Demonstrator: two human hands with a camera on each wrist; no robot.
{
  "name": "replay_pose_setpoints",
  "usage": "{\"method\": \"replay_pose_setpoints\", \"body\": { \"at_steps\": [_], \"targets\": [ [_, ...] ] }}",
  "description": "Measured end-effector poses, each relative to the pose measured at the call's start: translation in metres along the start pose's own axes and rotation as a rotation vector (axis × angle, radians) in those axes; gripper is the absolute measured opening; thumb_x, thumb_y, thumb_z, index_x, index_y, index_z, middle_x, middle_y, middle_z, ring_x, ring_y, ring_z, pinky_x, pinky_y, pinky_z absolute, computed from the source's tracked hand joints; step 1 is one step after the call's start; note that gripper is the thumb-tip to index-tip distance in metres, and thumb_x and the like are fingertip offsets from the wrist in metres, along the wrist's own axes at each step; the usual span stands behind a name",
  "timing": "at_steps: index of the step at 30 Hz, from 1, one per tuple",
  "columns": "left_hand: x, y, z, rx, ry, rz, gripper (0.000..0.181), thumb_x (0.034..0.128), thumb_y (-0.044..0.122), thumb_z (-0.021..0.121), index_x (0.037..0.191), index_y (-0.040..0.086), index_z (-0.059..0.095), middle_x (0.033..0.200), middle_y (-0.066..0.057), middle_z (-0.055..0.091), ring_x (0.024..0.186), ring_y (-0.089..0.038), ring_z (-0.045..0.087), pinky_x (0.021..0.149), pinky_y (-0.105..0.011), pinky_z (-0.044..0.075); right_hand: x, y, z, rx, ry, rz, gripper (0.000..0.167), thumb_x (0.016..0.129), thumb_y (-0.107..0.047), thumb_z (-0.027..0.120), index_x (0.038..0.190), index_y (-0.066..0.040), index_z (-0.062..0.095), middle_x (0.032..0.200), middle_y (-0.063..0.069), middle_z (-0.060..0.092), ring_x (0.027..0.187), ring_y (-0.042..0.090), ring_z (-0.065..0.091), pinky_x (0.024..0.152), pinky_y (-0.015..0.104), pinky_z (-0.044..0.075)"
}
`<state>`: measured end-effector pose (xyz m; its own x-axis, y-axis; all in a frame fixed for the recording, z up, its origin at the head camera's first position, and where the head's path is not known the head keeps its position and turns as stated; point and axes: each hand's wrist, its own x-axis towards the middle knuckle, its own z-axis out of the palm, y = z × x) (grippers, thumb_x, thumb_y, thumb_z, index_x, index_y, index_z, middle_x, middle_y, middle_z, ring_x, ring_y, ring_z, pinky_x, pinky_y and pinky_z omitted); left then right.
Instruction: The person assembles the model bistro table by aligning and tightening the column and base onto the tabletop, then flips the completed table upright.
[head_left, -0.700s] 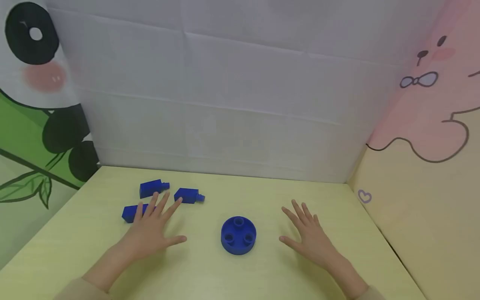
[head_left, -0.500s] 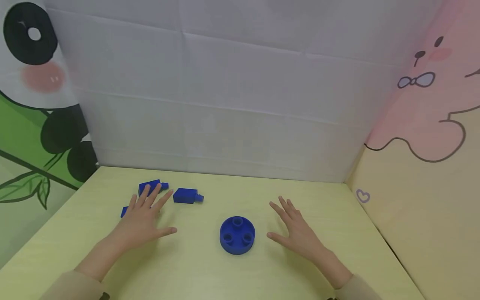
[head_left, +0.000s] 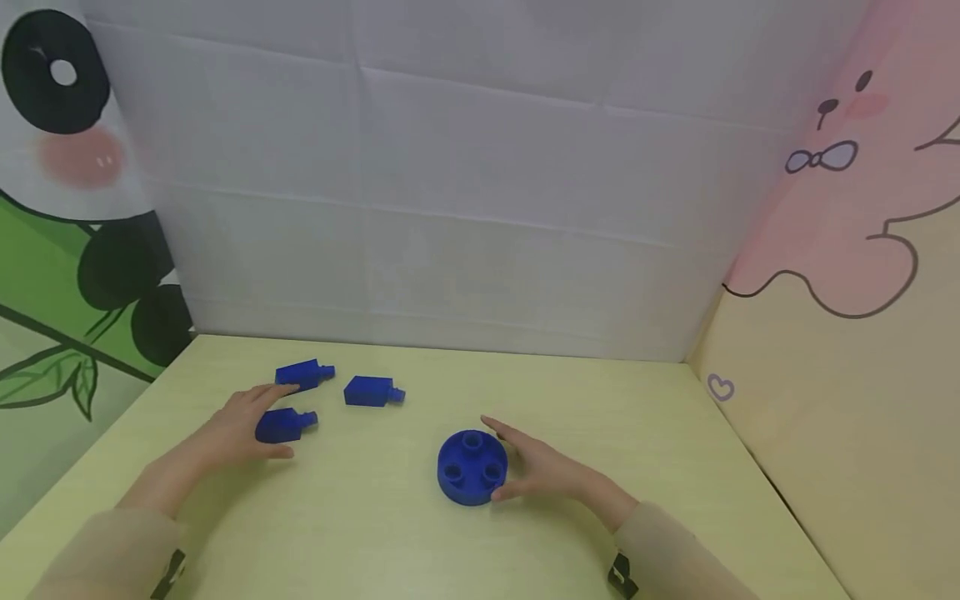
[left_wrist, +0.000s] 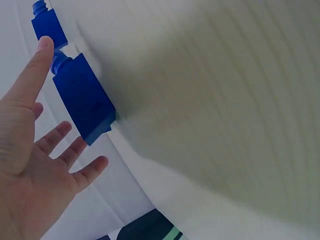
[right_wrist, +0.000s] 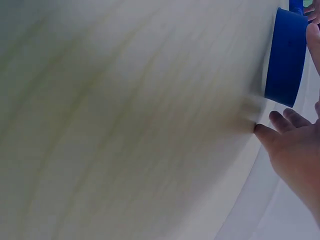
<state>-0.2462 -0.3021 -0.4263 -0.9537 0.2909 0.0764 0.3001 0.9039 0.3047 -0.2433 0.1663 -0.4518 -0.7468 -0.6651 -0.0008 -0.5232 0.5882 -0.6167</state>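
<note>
Three blue square-bodied bottles with short necks lie on the left of the table. My left hand (head_left: 231, 429) is at the nearest bottle (head_left: 283, 425), thumb on the near side and fingers on the far side. In the left wrist view the fingers look spread, not curled round this bottle (left_wrist: 84, 97). A blue round base (head_left: 472, 468) with three raised sockets sits at the middle. Beside its right edge is my right hand (head_left: 551, 471), thumb in front and fingers behind. The right wrist view shows those fingers extended near the base (right_wrist: 286, 57); contact is unclear.
A second bottle (head_left: 302, 375) lies just behind the left hand, with a third bottle (head_left: 373, 391) to its right. The pale yellow table (head_left: 390, 542) meets a white cloth wall (head_left: 450, 275) at the back. Printed panels stand at both sides.
My left hand has moved left and down to the nearest bottle, uncovering its neck. The right hand has moved left to the round base. The bottles and base appear unmoved.
</note>
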Motion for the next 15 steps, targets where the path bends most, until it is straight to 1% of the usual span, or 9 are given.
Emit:
{"method": "replay_pose_setpoints", "body": {
  "at_steps": [3, 7, 9, 11, 15],
  "targets": [
    [0.000, -0.015, 0.002, -0.079, -0.034, -0.025, 0.094, 0.0666, 0.045, 0.082, 0.136, 0.000, 0.037, 0.132, -0.035, 0.041, 0.118, -0.055, 0.038, 0.091, -0.068, 0.035, 0.006, 0.000, 0.005, -0.020, -0.028, 0.014, 0.108, 0.070, -0.049, 0.079, 0.152, -0.025, 0.013, 0.155, 0.002, 0.023, 0.142, 0.024, 0.025, 0.112, 0.046, 0.025],
    [-0.002, -0.031, 0.003, -0.133, -0.051, -0.042, 0.085, 0.0665, 0.043, 0.083, 0.127, -0.004, 0.046, 0.121, -0.034, 0.051, 0.110, -0.050, 0.049, 0.089, -0.063, 0.040, 0.010, -0.005, 0.007, -0.031, -0.012, 0.069, 0.106, 0.070, -0.054, 0.077, 0.151, -0.017, 0.020, 0.153, 0.006, 0.030, 0.140, 0.025, 0.029, 0.111, 0.046, 0.028],
    [-0.002, -0.035, 0.003, -0.144, -0.057, -0.047, 0.078, 0.0674, 0.043, 0.082, 0.121, -0.004, 0.050, 0.117, -0.031, 0.056, 0.106, -0.046, 0.053, 0.088, -0.060, 0.042, 0.012, -0.008, 0.006, -0.035, 0.000, 0.088, 0.104, 0.069, -0.054, 0.077, 0.149, -0.013, 0.025, 0.150, 0.008, 0.035, 0.137, 0.025, 0.034, 0.110, 0.046, 0.030],
    [-0.003, -0.039, 0.003, -0.148, -0.055, -0.036, 0.071, 0.0685, 0.041, 0.082, 0.116, -0.003, 0.054, 0.112, -0.027, 0.059, 0.101, -0.042, 0.056, 0.086, -0.058, 0.045, 0.013, -0.010, 0.006, -0.042, 0.003, 0.095, 0.101, 0.069, -0.053, 0.078, 0.147, -0.011, 0.030, 0.147, 0.009, 0.039, 0.135, 0.026, 0.037, 0.109, 0.045, 0.032],
    [-0.003, -0.044, 0.003, -0.161, -0.053, -0.034, 0.058, 0.0709, 0.034, 0.082, 0.109, -0.003, 0.058, 0.104, -0.021, 0.063, 0.095, -0.035, 0.059, 0.082, -0.054, 0.047, 0.013, -0.011, 0.005, -0.043, -0.011, 0.118, 0.098, 0.068, -0.053, 0.079, 0.146, -0.013, 0.034, 0.145, 0.007, 0.043, 0.134, 0.025, 0.039, 0.108, 0.045, 0.034]
  ]
}}
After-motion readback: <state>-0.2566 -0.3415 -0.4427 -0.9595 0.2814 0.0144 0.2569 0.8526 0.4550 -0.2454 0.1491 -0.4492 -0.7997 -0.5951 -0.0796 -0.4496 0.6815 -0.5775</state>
